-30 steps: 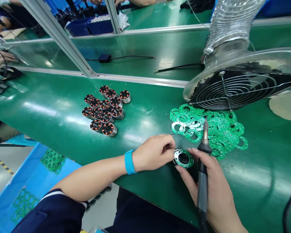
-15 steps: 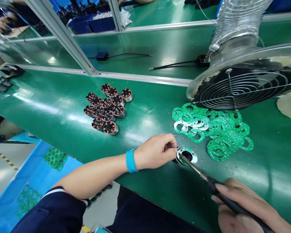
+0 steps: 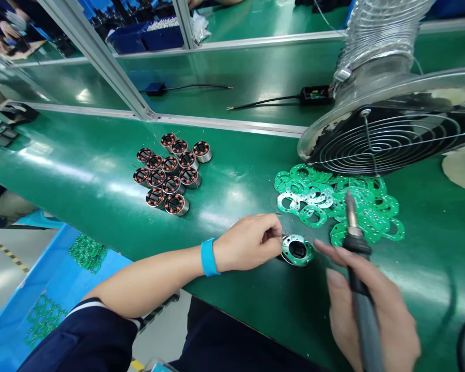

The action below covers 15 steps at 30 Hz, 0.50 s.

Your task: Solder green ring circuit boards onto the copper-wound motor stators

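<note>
A stator topped with a green ring-shaped circuit board rests on the bench just right of my left hand. This hand, with a blue wristband, is closed, thumb and forefinger pinched against the left edge of the board; whatever is between them is hidden. A soldering iron is in my right hand, its tip pointing up and away, off the board. My right forefinger and thumb reach toward the board. Behind lies a heap of loose green ring boards.
Several copper-wound stators stand grouped at left. A fume fan with a flexible duct overhangs the boards. Metal framing runs along the back. A blue bin with boards is at lower left. People's hands show beyond.
The soldering iron's tip has lifted from the ring board and swung up and right, and my right hand has turned with it. My left hand stays at the board's edge.
</note>
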Motion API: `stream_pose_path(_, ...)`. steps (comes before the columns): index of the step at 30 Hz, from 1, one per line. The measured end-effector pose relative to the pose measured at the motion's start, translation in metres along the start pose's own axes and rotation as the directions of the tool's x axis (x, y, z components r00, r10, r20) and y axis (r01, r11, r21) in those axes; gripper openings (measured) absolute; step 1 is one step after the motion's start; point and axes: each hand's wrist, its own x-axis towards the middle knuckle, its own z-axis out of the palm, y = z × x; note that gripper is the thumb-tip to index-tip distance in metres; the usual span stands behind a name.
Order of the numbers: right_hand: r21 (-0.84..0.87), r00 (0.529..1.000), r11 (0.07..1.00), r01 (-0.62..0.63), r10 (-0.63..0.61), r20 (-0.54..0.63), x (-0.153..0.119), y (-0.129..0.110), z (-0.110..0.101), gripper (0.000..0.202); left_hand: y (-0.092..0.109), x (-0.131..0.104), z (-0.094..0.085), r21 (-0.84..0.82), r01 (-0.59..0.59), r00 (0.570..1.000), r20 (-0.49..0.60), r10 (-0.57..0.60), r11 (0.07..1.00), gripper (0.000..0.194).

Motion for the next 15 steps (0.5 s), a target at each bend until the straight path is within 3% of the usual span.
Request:
stream_pose_path(4,-0.134,0.997,0.988,0.071,-0.065,0.047,0.015,-0.003,0.017,0.045,0.0,-0.001,0.0,0.009,0.0,1.0,0.007,-0.001,1.0,0.017)
stream_pose_path(7,-0.158,0.995,0.984,0.087,-0.08,0.052,0.018,-0.003,0.021,0.044,-0.001,-0.001,-0.002,-0.012,0.002,1.0,0.019,-0.001,1.0,0.017)
stream_pose_path(12,-0.062,0.988,0.992,0.105,-0.097,0.122,0.018,-0.002,0.017,0.046,-0.002,0.003,-0.008,-0.214,0.079,0.997,0.009,-0.078,0.974,0.008)
stream_pose_path(15,0.011,0.988,0.994,0.106,-0.106,0.112,0.015,-0.003,0.012,0.05,-0.002,0.005,-0.011,-0.235,0.104,0.995,0.015,-0.103,0.966,0.007)
